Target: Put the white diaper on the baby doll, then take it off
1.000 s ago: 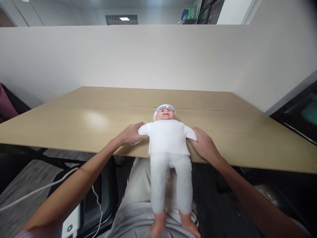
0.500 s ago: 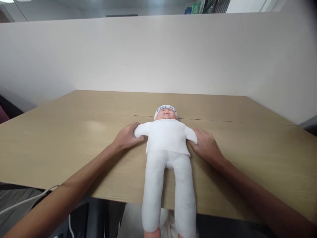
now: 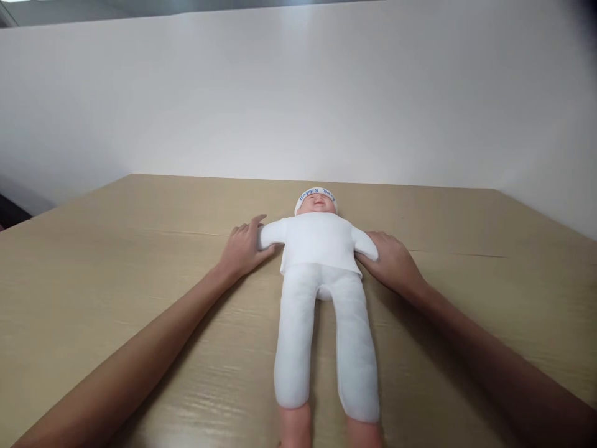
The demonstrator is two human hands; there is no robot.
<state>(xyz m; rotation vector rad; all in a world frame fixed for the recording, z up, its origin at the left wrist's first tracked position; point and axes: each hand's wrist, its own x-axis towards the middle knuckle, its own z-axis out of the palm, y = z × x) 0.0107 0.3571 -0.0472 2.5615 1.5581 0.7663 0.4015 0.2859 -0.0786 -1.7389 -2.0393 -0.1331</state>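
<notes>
A baby doll (image 3: 321, 242) in a white top and trousers lies face up on the wooden table, head toward the white panel. Blue lettering runs across its white headband (image 3: 316, 193). My left hand (image 3: 245, 247) is around the end of the doll's sleeved arm on the left, thumb along the lower side, one finger raised. On the right, my right hand (image 3: 392, 258) wraps the other sleeve end, its fingers partly hidden behind it. Both doll arms stick out sideways. Its bare lower legs run out of view at the bottom.
The table (image 3: 209, 373) spreads wide to both sides, with a thin seam across it behind the doll's arms. A tall white panel (image 3: 298, 93) rises at its far edge. Something dark (image 3: 12, 211) shows at the far left edge.
The view has tilted and come closer, so the table's near edge is out of sight. The doll has slid farther onto the table with both hands at its arms. A left finger has lifted.
</notes>
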